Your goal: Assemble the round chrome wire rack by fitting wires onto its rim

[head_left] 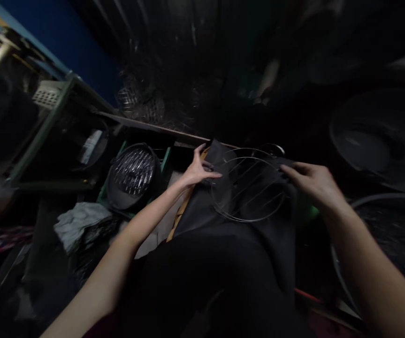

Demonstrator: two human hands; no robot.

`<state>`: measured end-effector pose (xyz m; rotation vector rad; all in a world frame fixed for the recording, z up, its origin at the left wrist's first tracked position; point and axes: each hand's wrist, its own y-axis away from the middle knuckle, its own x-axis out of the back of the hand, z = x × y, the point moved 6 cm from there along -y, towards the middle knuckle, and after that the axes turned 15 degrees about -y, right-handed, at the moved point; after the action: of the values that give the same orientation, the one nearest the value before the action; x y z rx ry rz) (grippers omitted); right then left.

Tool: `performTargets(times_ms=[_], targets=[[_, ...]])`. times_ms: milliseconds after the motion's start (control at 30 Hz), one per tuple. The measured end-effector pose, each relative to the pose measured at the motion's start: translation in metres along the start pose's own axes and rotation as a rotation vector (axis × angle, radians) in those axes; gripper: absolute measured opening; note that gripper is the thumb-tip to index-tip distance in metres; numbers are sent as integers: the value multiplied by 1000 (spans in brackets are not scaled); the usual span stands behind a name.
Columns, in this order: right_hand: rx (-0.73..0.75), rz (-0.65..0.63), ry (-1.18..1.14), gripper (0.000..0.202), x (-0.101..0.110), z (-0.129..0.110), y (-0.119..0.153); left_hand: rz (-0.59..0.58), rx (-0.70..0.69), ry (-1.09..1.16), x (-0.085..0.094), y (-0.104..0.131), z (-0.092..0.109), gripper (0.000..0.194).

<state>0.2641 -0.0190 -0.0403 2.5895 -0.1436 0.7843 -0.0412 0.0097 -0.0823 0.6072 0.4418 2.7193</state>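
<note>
Your left hand (pixel 198 170) is spread, thumb and forefinger apart, beside the left edge of a round wire rack (pixel 245 220). Your right hand (pixel 309 180) has its fingertips bent at the rack's right edge; whether they grip wire or dark cloth, you cannot tell. The rack sits between your hands, above a dark apron (pixel 202 213). Further left stands a round bucket (pixel 122 199) of shiny metal pieces (pixel 136 170), near a crumpled pale cloth (pixel 82 220).
</note>
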Motion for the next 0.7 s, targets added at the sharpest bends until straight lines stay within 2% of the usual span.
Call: performTargets(times_ms=[67,200,300,433,500,567,633,700], targets=[[-79,-48,-239,37,-6,0,2,9,-6,-4,3,3,2,124],[-255,-44,-685,30,-10,-5,7,42,-64,-6,9,5,12,124],[-276,-23,-773,30,-4,-16,11,67,-136,-42,11,5,19,124],[-188,23,-723,28,7,-32,17,136,-213,-237,21,8,36,121],[-94,25,-628,28,10,-40,17,255,-306,-399,30,15,63,112],[10,34,-508,29,12,-47,16,344,-462,-577,29,27,105,94],[95,52,-392,30,12,-56,15,288,-638,-774,13,35,148,73],[157,61,-300,29,11,-66,15,182,-759,-953,-9,38,180,56]])
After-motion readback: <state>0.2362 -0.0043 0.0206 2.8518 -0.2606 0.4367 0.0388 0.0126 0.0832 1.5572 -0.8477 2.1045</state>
